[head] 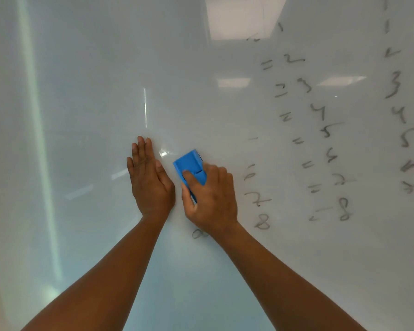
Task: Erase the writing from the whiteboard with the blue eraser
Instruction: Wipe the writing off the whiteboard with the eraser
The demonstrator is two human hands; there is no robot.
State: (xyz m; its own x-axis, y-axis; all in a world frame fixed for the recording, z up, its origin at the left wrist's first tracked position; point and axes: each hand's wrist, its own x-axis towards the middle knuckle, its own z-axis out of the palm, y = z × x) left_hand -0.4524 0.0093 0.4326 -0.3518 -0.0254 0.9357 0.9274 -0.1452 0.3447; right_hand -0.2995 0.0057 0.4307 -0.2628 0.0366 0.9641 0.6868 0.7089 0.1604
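Observation:
A glossy whiteboard [86,96] fills the whole head view. My right hand [210,197] grips the blue eraser [190,164] and holds it against the board near the middle. My left hand [148,177] lies flat on the board just left of the eraser, fingers straight and together. Dark handwritten numbers and equals signs [320,139] run in columns down the right half. A few digits [258,201] sit right beside my right hand, and one mark [198,234] shows just below its wrist. The board's left half carries no writing.
Ceiling lights reflect in the board as bright patches [244,15] at the top and a pale vertical streak [41,139] on the left. Both my forearms reach up from the bottom edge of the view.

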